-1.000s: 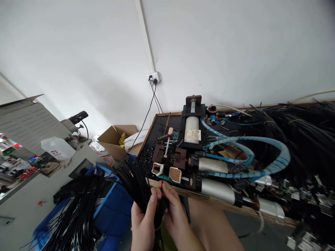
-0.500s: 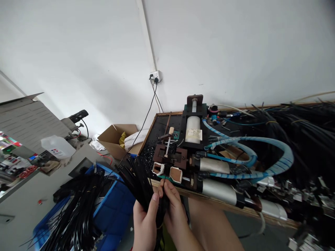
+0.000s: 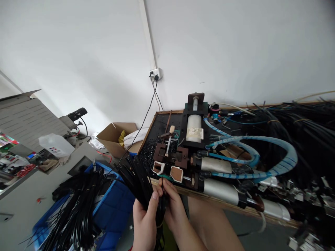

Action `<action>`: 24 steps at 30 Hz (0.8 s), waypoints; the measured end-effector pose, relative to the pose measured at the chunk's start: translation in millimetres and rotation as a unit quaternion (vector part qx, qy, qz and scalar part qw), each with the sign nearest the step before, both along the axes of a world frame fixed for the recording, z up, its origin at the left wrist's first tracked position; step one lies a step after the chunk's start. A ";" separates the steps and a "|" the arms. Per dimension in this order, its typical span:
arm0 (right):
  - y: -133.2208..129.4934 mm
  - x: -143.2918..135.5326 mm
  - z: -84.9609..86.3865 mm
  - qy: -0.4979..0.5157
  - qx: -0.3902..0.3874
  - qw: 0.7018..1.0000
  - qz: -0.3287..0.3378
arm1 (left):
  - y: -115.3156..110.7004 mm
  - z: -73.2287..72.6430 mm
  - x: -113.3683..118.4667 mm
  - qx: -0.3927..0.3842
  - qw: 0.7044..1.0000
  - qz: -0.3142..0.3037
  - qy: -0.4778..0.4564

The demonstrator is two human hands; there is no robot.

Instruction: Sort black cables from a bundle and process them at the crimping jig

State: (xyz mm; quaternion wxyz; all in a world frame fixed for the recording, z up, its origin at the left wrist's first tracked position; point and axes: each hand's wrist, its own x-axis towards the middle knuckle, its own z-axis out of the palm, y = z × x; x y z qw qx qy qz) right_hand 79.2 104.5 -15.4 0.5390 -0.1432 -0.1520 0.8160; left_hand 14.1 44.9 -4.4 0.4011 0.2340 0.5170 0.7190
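A thick bundle of flat black strips [image 3: 137, 179], perhaps cable ties or sleeving, is wrapped in my left hand [image 3: 146, 219], its ends fanning up and to the left. Beside it, my right hand [image 3: 171, 205] pinches one thin black strip [image 3: 162, 180] between thumb and fingertips. That strip points up toward the gap between two jaws edged in white, the left jaw [image 3: 158, 168] and the right jaw [image 3: 177, 174], at the bench's front edge. Behind the jaws sits a brown metal clamp block [image 3: 170, 156]. Whether the strip's tip touches the jaws is hard to see.
Pneumatic cylinders [image 3: 221, 191] with blue-wrapped hoses [image 3: 284, 151] line the bench on the right. Black scraps [image 3: 147, 153] lie left of the clamp. A blue bin [image 3: 112, 205] holds more black strips. An open cardboard box [image 3: 111, 139] stands by the wall.
My right fingertips have shifted slightly left with the thin strip. My left hand keeps its hold on the bundle. The view has moved a little.
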 end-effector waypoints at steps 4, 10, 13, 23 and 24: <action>1.2 0.3 -1.9 0.004 -0.005 1.000 0.002 | 0.2 1.8 1.6 -0.001 1.000 0.002 0.006; 1.7 -0.2 -2.4 0.014 -0.008 1.000 0.002 | 0.4 -1.1 0.3 -0.008 1.000 0.001 0.012; 2.3 -0.6 -1.2 0.014 -0.015 1.000 0.007 | 0.2 -0.6 0.3 -0.009 1.000 0.004 0.007; 0.6 -5.2 -9.9 -0.029 -0.006 1.000 -0.009 | -2.6 -2.4 -3.7 0.007 1.000 0.011 0.000; 0.4 -6.5 -13.1 -0.044 0.000 0.999 -0.016 | -3.9 -3.7 -5.1 0.003 1.000 0.011 -0.002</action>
